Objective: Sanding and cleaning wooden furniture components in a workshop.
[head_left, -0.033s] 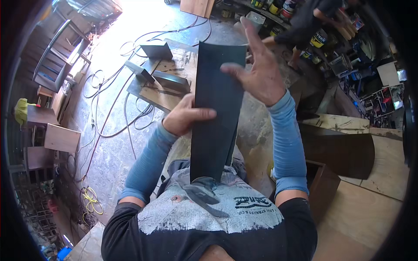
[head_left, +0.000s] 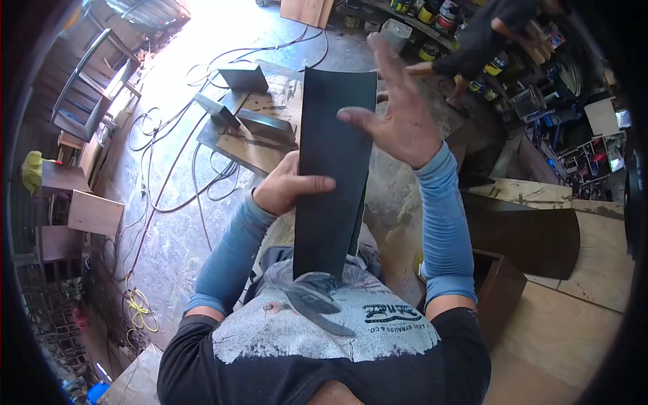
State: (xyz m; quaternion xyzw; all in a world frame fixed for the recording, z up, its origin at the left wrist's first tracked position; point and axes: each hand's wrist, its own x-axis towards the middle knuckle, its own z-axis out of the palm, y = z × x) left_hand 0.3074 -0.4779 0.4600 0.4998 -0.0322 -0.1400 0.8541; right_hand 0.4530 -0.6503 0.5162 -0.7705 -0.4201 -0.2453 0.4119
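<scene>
A long, thin, dark sheet (head_left: 331, 142), smooth and slightly curved, stands upright in front of my chest. Its lower end reaches my shirt, and a second layer shows behind its right edge. My left hand (head_left: 287, 184) grips the left edge around mid-height, thumb lying across the front and the other fingers hidden behind. Beside the upper right edge, my right hand (head_left: 405, 125) is open, fingers stretched up and thumb spread over the sheet's face. Whether that thumb touches the surface, I cannot tell.
Dark blocks (head_left: 266, 126) rest on a low wooden board (head_left: 260, 156) ahead. Cables (head_left: 162, 210) wind across the floor. A chair (head_left: 88, 108) and wooden panels (head_left: 96, 214) stand left. Right are a curved dark panel (head_left: 533, 233) and plywood (head_left: 547, 331). Another person (head_left: 479, 40) is at far right.
The dark sheet has shifted slightly left, its top edge especially. My right hand has moved a little left and remains open; my left hand keeps its grip. The other person's arm has moved.
</scene>
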